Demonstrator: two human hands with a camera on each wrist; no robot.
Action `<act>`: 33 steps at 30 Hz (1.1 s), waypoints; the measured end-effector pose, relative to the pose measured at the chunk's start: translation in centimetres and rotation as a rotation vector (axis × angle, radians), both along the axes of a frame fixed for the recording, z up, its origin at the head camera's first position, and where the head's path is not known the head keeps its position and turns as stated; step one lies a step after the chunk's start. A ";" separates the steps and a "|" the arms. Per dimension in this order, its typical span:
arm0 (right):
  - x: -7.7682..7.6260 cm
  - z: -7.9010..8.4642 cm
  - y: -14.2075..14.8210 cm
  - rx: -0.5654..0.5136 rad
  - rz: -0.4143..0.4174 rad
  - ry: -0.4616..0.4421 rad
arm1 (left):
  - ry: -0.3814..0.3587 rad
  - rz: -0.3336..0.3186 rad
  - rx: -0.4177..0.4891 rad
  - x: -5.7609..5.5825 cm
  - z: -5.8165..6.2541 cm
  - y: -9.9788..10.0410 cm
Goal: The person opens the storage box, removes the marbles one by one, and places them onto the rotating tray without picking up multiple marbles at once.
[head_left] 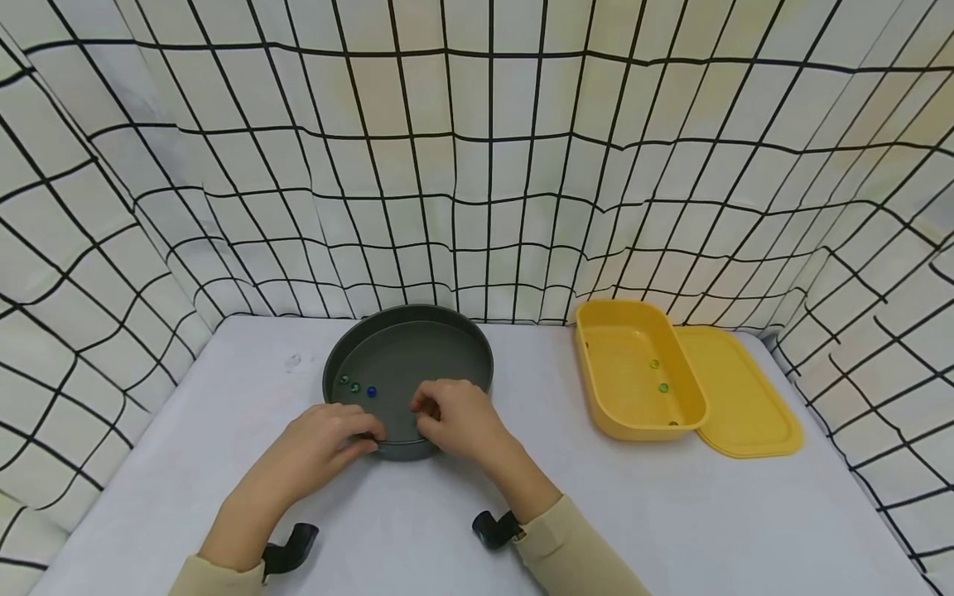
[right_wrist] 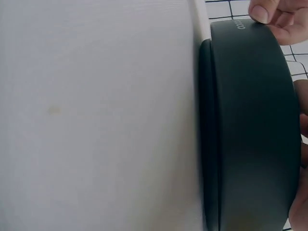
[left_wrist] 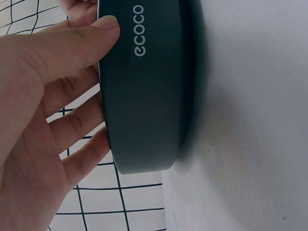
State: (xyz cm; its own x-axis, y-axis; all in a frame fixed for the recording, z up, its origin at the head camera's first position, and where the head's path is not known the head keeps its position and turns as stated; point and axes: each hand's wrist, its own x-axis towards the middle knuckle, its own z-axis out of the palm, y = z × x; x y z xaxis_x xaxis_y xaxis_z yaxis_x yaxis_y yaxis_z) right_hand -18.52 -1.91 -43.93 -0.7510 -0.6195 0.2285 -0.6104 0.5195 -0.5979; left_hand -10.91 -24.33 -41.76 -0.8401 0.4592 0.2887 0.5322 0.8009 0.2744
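Note:
A round dark green tray [head_left: 417, 331] stands on the white table, with "ecoco" printed on its outer wall. My left hand [head_left: 328, 439] grips its near-left rim, the thumb against the outside wall and the other fingers over the inner side, as the left wrist view shows. Inside the tray, at the left, lie a blue marble [head_left: 371, 391] and two green marbles [head_left: 355, 387]. My right hand [head_left: 462, 418] reaches over the near-right rim with thumb and fingers bent together above the tray floor. I cannot tell whether its fingertips hold anything.
To the right stands a yellow rectangular box [head_left: 626, 397] with several small marbles in it. Its yellow lid [head_left: 753, 406] lies flat beside it, partly under the box. A white backdrop with a black grid [head_left: 484, 165] rises behind and at both sides of the table.

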 end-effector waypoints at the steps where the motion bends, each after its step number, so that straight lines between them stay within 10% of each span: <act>1: -0.1 0.0 0.1 -0.027 0.005 -0.030 | -0.002 0.000 -0.001 0.0 0.0 0.0; 21: -3.0 2.8 6.1 -0.559 -0.068 -0.489 | 0.000 -0.004 0.024 -0.2 -0.6 -0.4; 33: -6.6 3.9 14.1 -0.577 -0.384 -0.572 | -0.002 0.008 0.008 -0.2 -0.6 -0.3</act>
